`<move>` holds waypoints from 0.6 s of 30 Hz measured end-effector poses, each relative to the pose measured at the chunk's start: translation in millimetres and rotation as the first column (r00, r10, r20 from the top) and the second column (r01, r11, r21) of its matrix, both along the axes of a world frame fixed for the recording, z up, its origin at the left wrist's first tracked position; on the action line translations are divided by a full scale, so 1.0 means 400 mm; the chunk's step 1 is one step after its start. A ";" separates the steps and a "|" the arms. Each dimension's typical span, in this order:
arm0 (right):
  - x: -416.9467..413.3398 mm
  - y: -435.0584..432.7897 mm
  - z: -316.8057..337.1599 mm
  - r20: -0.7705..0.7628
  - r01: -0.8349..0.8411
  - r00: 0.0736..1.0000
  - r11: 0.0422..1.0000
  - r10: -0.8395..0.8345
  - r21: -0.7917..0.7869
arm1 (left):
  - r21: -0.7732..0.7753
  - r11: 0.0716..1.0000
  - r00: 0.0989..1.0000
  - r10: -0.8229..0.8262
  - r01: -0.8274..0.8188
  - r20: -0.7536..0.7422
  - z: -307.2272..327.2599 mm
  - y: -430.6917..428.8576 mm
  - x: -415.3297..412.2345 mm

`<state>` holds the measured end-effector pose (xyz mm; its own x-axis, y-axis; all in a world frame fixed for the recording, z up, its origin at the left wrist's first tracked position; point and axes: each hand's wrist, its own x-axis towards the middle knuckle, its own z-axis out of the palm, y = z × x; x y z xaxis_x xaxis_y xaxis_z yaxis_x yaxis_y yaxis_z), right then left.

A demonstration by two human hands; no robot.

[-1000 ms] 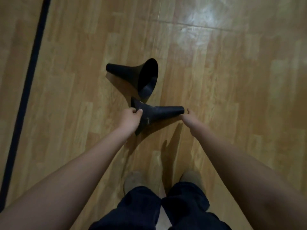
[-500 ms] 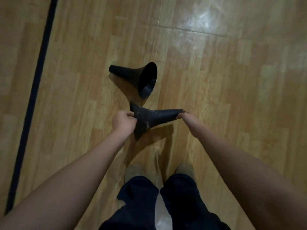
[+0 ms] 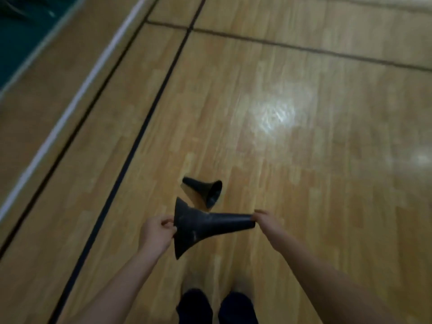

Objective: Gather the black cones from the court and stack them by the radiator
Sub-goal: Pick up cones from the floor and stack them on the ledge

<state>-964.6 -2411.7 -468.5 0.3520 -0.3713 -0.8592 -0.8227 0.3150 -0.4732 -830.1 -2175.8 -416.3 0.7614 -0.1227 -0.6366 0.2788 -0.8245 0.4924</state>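
Since the moment before, you have straightened up and lifted the black cone (image 3: 205, 226) off the floor (image 3: 292, 195). It now hangs level in front of your legs (image 3: 217, 307), its long axis running left to right. The flared base is at your left hand (image 3: 155, 232), whose fingers (image 3: 167, 224) pinch the rim. The narrow tip is at your right hand (image 3: 264, 218), whose fingers close around its end.

Just beyond it, the second cone (image 3: 205, 189) lies on its side on the floor, untouched. Its tip points away to the left and its open mouth faces right and towards you. That mouth sits roughly between your hands, with the tip nearer the left. To nest the two, you would probably need to swing the held tip round towards that mouth. A black court line (image 3: 140, 127) runs past on your left.
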 end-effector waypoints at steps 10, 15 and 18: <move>0.099 0.060 0.415 0.214 -0.205 0.957 0.978 0.194 0.032 | -0.076 0.973 0.963 0.227 -0.217 0.149 0.432 0.164 0.009; 0.225 0.162 0.537 0.331 -0.277 0.911 0.959 0.245 0.053 | -0.199 0.902 0.883 0.421 -0.383 0.208 0.561 0.298 0.020; 0.295 0.242 0.586 0.394 -0.320 0.880 0.944 0.263 0.085 | -0.277 0.845 0.830 0.518 -0.458 0.207 0.610 0.397 0.024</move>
<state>-846.8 -2315.0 -233.9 0.7293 -0.0848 -0.6789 -0.6597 0.1759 -0.7307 -820.4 -2016.9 -172.4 0.8908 0.2049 -0.4055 0.4522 -0.4856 0.7481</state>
